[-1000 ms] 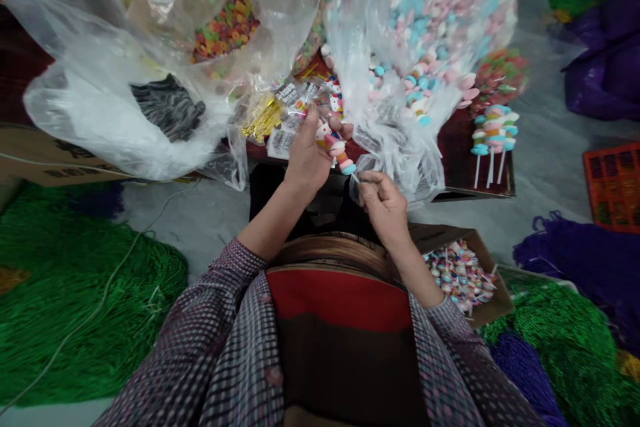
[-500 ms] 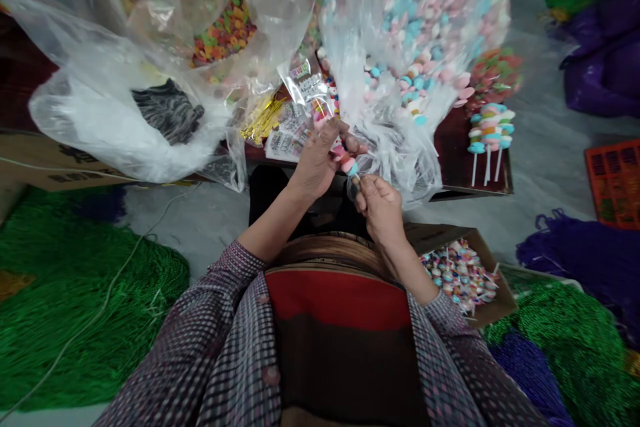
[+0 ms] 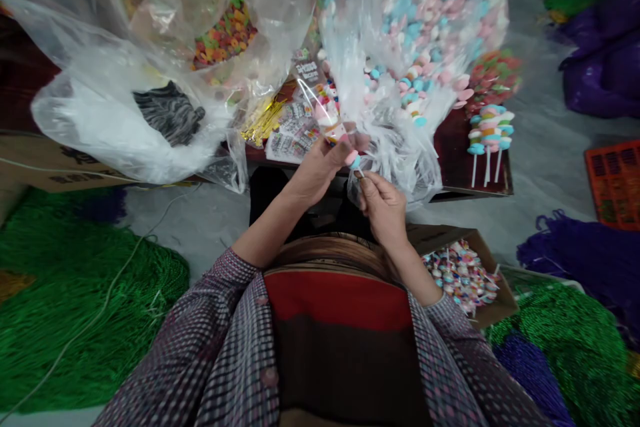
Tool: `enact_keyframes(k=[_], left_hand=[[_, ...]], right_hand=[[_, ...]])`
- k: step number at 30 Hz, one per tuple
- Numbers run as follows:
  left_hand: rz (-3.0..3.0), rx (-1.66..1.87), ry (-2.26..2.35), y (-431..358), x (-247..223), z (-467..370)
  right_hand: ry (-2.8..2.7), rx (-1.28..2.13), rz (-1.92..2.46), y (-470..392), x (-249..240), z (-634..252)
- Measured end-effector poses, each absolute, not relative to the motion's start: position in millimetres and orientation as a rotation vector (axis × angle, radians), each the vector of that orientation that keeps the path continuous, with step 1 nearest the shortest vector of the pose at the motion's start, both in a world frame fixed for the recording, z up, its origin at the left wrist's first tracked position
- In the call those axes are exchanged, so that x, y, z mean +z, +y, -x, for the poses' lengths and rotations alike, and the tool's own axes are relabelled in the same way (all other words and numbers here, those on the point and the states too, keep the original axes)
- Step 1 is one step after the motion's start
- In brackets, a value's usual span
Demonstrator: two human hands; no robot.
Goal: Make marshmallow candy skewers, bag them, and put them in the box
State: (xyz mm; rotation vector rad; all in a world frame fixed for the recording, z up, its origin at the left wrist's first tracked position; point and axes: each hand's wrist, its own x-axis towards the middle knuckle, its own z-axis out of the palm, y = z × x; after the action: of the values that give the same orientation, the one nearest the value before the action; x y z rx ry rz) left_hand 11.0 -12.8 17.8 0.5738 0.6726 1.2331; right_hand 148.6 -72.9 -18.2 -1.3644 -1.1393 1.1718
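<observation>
Between my hands is a marshmallow skewer [image 3: 354,159] with pink and blue pieces, tilted, its upper part inside a clear printed bag [image 3: 309,74]. My left hand [image 3: 320,170] is closed round the bagged candy, fingers partly behind it. Below it, my right hand [image 3: 383,204] pinches the skewer's stick near the lower end. Printed bags [image 3: 293,134] lie flat on the table just beyond my left hand, next to gold twist ties [image 3: 263,122]. A crumpled clear plastic bag [image 3: 405,154] lies behind my right hand.
Unwrapped marshmallow skewers [image 3: 491,128] lie at the table's right corner. Big bags of marshmallows [image 3: 445,0] and gummy rings [image 3: 225,34] stand at the back. A carton [image 3: 505,300] of candy skewers sits by my right forearm. Green strands [image 3: 90,307] are heaped at left.
The printed bag has tilted and slid down along the skewer, now covering more of the candy. My left fingers have shifted; my right hand stays at the stick.
</observation>
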Motion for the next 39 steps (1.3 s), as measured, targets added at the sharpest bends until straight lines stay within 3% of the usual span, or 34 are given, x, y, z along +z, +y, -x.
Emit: enact_keyframes(k=[9, 16, 20, 28, 36, 39], left_hand=[[-0.419, 1.363, 0.797, 11, 29, -3], [-0.431, 1.286, 0.735, -3, 25, -8], [-0.491, 1.262, 0.618, -4, 27, -6], [-0.387, 1.409, 0.818, 14, 35, 10], [-0.289, 1.522, 0.929, 28, 11, 13], [-0.296, 1.509, 0.937, 30, 9, 12]], right_hand=[[-1.212, 1.105, 1.38, -74, -20, -149], [-0.843, 1.816, 1.125, -70, 2, -150], [-0.797, 1.977, 1.004, -70, 3, -148], [-1.035, 1.512, 1.263, -70, -15, -153], [-1.259, 1.046, 1.425, -71, -19, -154], [-1.181, 1.173, 1.395, -74, -16, -152]])
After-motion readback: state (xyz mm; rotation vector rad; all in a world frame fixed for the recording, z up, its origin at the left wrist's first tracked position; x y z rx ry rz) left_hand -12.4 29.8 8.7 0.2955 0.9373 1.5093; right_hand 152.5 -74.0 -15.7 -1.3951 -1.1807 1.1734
